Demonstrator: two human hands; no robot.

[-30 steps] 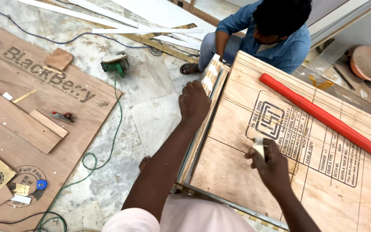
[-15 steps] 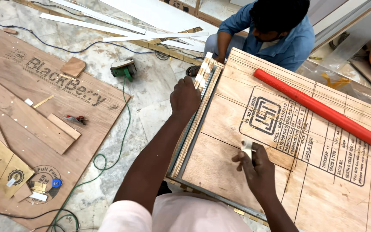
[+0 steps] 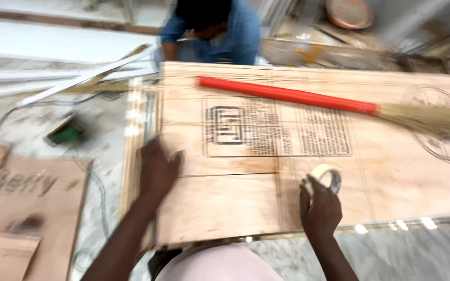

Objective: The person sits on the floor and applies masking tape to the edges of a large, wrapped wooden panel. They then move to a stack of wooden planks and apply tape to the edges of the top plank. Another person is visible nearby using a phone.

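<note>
A large plywood sheet (image 3: 402,177) with printed stamps lies flat in front of me. My left hand (image 3: 157,169) rests flat on its left edge, fingers spread. My right hand (image 3: 320,207) holds a roll of pale masking tape (image 3: 328,176) just above the board's near half. A broom with a red handle (image 3: 287,95) and straw head (image 3: 425,118) lies across the far part of the sheet. The picture is blurred by motion.
Another person in a blue shirt (image 3: 238,36) crouches at the board's far edge. On the floor to the left lie brown plywood pieces (image 3: 32,208), a green power tool (image 3: 66,132) with a cable, and long white strips (image 3: 79,80). A round reddish disc (image 3: 350,13) sits far back.
The view has swung right, so the board now lies straight across. My left hand has slid down its left edge. The tape roll in my right hand now shows clearly.
</note>
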